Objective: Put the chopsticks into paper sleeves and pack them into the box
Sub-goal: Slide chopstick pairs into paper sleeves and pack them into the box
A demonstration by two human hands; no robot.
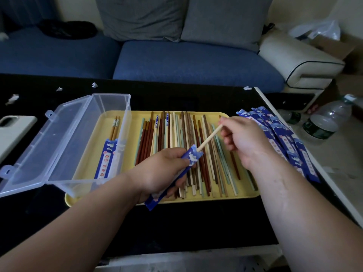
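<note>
Holding a blue paper sleeve [191, 156] in curled fingers, the left hand [165, 169] is over the yellow tray [242, 193]. The right hand [241, 138] pinches a pale chopstick [210, 137], whose lower end is in the sleeve mouth. At 9 o'clock, the clear plastic box [110, 103], lid open, contains one sleeved pair [110, 154]. Loose chopsticks [176, 138] lie in the tray. Spare sleeves [282, 140] are at 3 o'clock.

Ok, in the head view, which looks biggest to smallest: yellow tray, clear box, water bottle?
1. yellow tray
2. clear box with open lid
3. water bottle, though it sits farther away
</note>
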